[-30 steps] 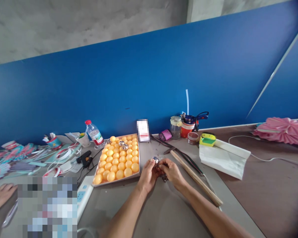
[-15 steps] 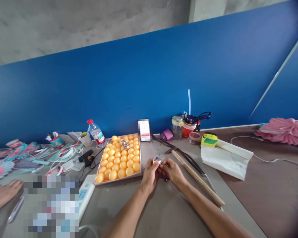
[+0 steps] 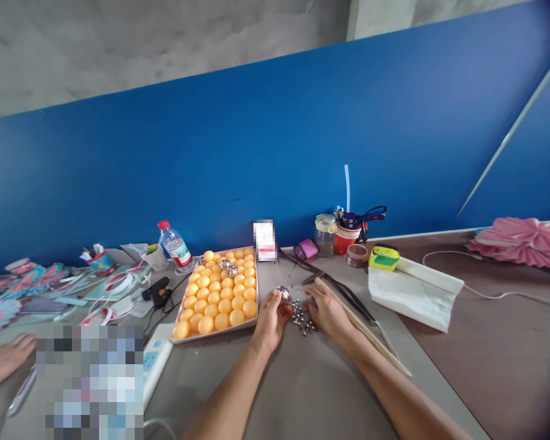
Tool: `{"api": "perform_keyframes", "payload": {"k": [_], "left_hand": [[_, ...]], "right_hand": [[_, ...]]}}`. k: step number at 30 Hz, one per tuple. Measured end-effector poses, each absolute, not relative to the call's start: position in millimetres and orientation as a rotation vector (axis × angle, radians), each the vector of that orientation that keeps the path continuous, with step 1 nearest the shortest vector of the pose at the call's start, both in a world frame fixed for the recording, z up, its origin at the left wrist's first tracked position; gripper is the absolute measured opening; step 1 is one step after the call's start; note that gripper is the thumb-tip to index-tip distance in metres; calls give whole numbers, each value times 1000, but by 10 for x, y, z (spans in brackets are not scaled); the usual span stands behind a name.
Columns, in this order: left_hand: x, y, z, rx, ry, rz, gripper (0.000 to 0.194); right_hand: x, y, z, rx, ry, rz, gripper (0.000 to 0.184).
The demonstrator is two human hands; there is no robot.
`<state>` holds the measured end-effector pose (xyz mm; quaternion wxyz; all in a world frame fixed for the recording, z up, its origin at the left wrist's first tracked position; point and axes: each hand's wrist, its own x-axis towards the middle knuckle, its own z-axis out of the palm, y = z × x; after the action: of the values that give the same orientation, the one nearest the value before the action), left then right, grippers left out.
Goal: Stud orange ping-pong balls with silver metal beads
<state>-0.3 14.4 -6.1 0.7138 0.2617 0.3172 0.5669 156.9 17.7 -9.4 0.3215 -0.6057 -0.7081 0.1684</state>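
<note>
On the surface [image 3: 297,397], beads [image 3: 302,322] lie between the left fingers [image 3: 275,300] and the right fingers [image 3: 316,296]; a ball [image 3: 284,293] sits in the left ones. Read from the beads, a tray [image 3: 250,326] of balls [image 3: 214,297] lies between 9 and 10 o'clock, a bottle [image 3: 176,250] near its far end at 10, a power strip [image 3: 157,362] between 8 and 9. A jar [image 3: 324,238] stands between 12 and 1, a cup [image 3: 346,239] beside it at 1. Sticks [image 3: 370,332] lie at 3, a sheet [image 3: 410,296] between 2 and 3. A panel [image 3: 266,153] stands behind at 12.

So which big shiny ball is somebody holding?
The silver ball gripped in the left hand; the other big silver ones sit among the orange balls.
</note>
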Motion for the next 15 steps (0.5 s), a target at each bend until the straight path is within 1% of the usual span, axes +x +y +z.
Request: {"api": "perform_keyframes", "payload": {"k": [4,8,15], "left_hand": [[1,137,-64,574,702,1244,31],[-2,138,-55,551,713,1239,30],[-14,147,-63,557,708,1227,29]], "right_hand": [[1553,128,-51,-1839,-2137,315,17],[1520,130,-29,-1837,-2166,322,15],[1533,169,-47,-1824,-2127,349,20]]}}
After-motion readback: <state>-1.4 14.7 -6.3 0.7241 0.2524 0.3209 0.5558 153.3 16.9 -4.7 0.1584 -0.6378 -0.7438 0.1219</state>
